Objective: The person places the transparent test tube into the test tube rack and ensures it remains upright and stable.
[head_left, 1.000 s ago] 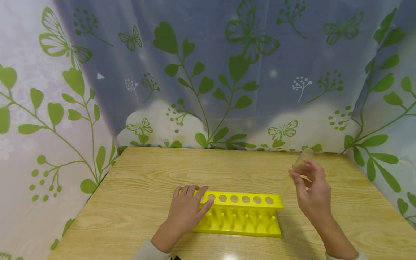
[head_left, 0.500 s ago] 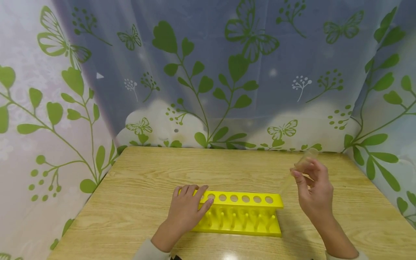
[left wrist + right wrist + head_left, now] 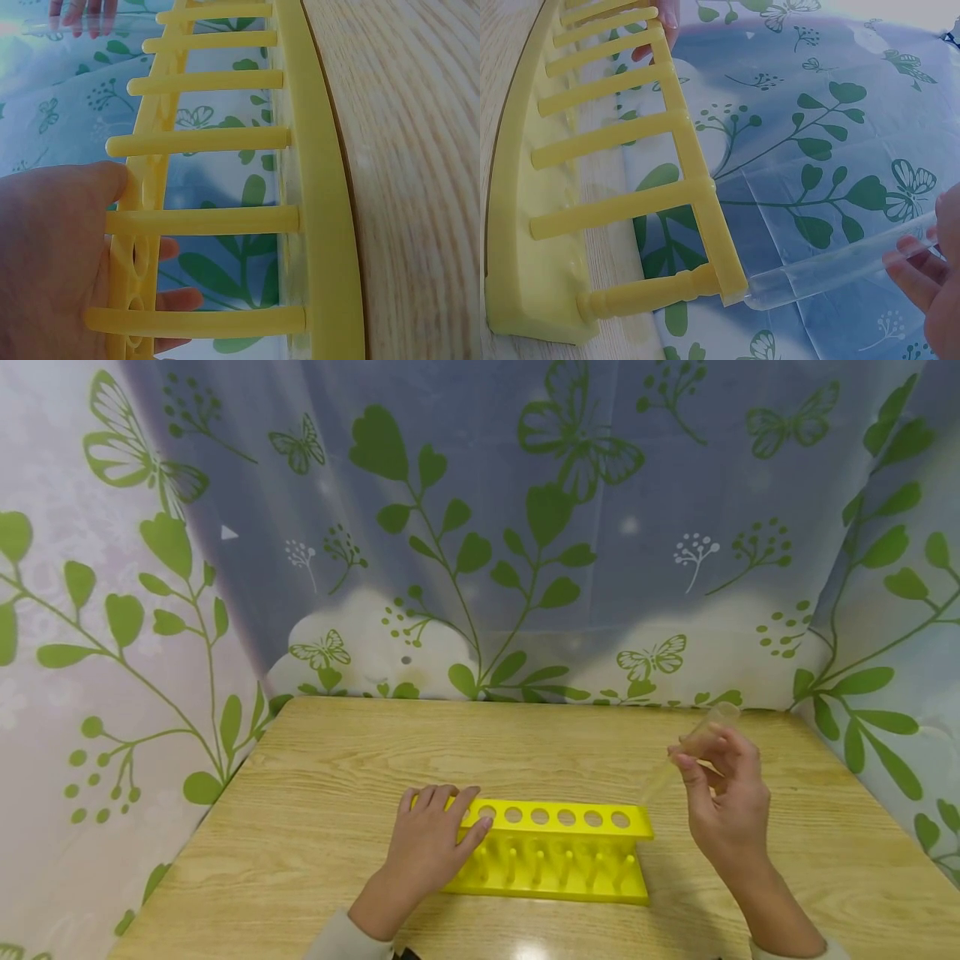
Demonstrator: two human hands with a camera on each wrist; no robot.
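On the table stands a yellow test tube rack (image 3: 525,832), its top plate pierced by a row of round holes and a row of pegs below. My left hand (image 3: 431,835) grips the left end of the top plate. In the left wrist view, the thumb lies on the near side of the rack (image 3: 322,187) and fingers (image 3: 180,300) show behind it. My right hand (image 3: 727,802) pinches a clear test tube (image 3: 817,274), held slanted beyond the rack's right end. The tube's rounded bottom is right at the top plate's corner in the right wrist view. Its upper end points up and away to the right.
The wood-grain table (image 3: 360,752) extends around the rack on all sides. A curtain (image 3: 480,568) with green leaves and butterflies hangs behind the table's far edge. Similar patterned cloth (image 3: 120,693) borders the left and right sides.
The test tube has tilted further, its top leaning right and its bottom moving left toward the rack. My right hand has shifted slightly right. My left hand and the rack stay in place.
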